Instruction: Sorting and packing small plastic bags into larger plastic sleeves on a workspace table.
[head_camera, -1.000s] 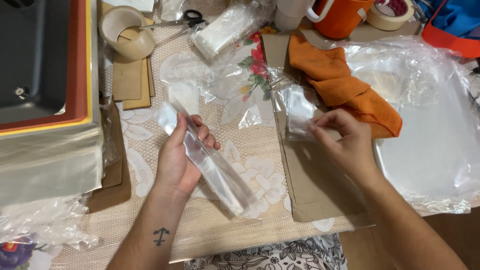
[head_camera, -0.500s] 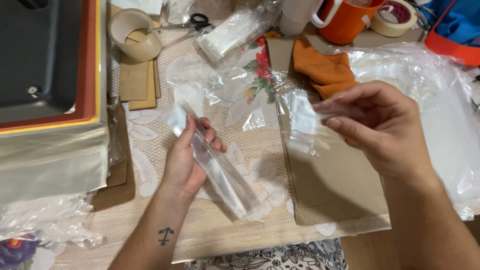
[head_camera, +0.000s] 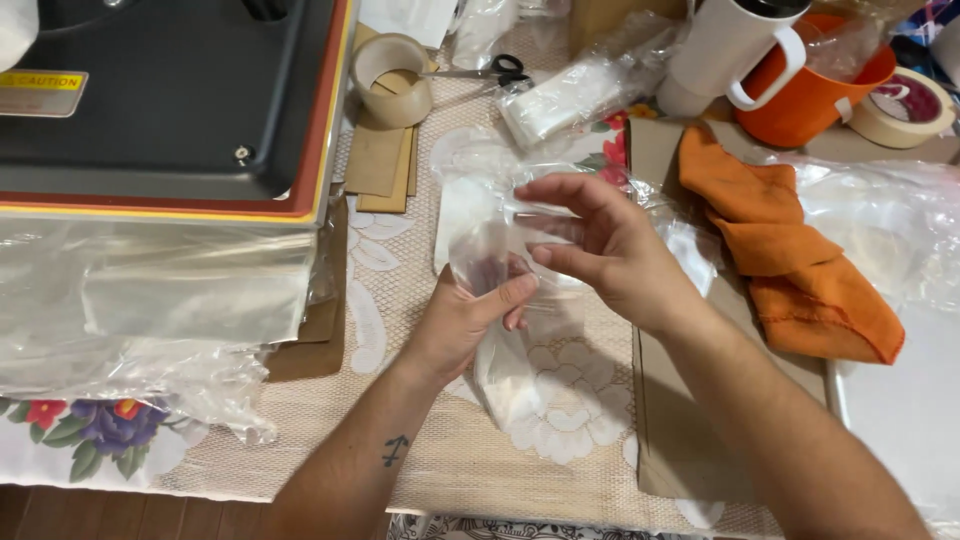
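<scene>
My left hand (head_camera: 462, 322) grips a long clear plastic piece (head_camera: 505, 375) that slants down toward the table's near edge. My right hand (head_camera: 610, 250) has come across to meet it and pinches a small clear plastic bag (head_camera: 490, 235) at the top of that piece, fingers curled over it. Both hands touch above the lace tablecloth (head_camera: 560, 420). Whether the bag is around the clear piece or beside it I cannot tell.
A black machine with red and yellow rim (head_camera: 170, 110) fills the far left, clear plastic film (head_camera: 150, 300) hanging below it. Tape roll (head_camera: 392, 78), scissors (head_camera: 495, 70), bag stack (head_camera: 570, 95), white mug (head_camera: 725, 50), orange cup (head_camera: 820, 95), orange cloth (head_camera: 790, 250), brown cardboard (head_camera: 680, 420).
My right hand moved left with the small bag, from over the brown cardboard to my left hand. The left hand stayed and tilted the clear piece more upright.
</scene>
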